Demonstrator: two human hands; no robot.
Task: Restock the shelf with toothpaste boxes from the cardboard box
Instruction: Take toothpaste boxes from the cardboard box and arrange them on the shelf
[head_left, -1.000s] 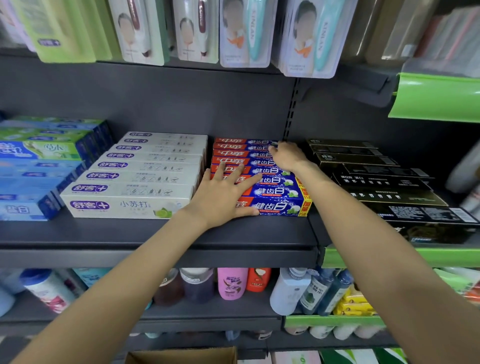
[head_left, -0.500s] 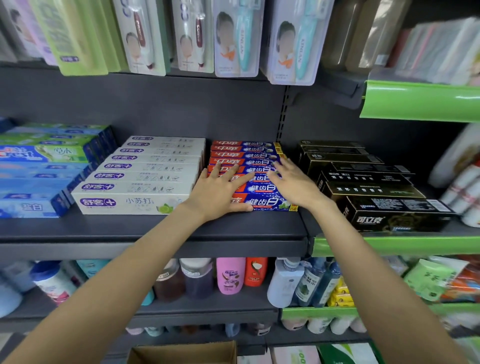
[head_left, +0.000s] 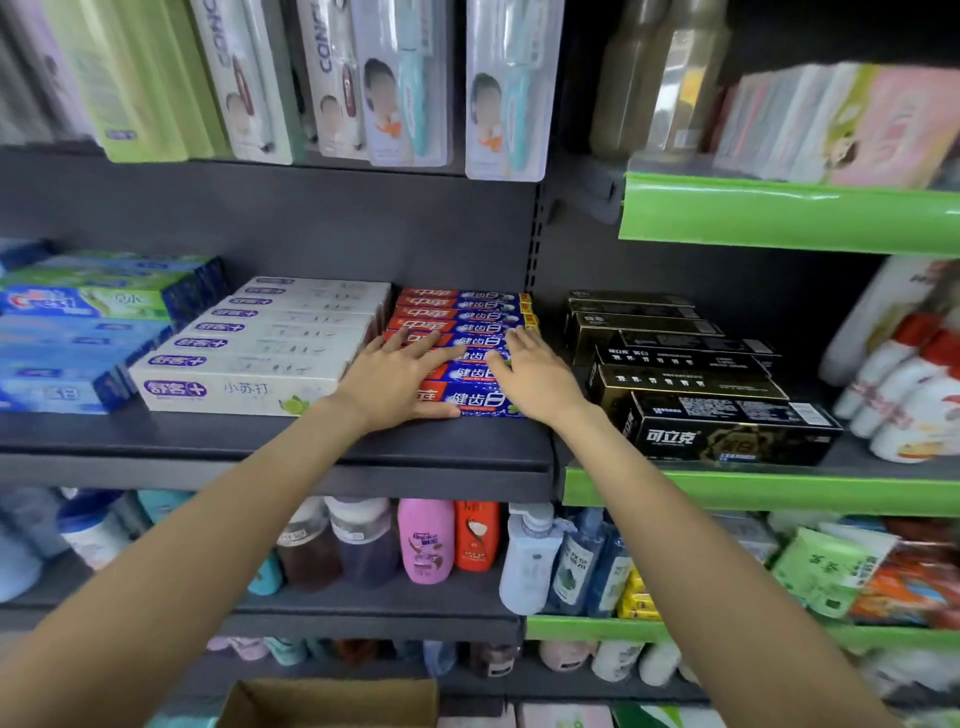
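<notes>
A row of several red and blue toothpaste boxes lies stacked front to back on the dark grey shelf. My left hand rests flat on the left half of the front boxes, fingers spread. My right hand lies flat on the right half, fingers straight and pointing back. Both hands touch the boxes without curling round them. At the bottom edge, the rim of the cardboard box shows.
White toothpaste boxes sit left of the red row, blue ones further left. Black boxes stand to the right on a green-edged shelf. Toothbrush packs hang above. Bottles fill the shelf below.
My right hand came forward from the back of the red row to lie on the front boxes beside my left hand. The camera view dropped a little and shifted right.
</notes>
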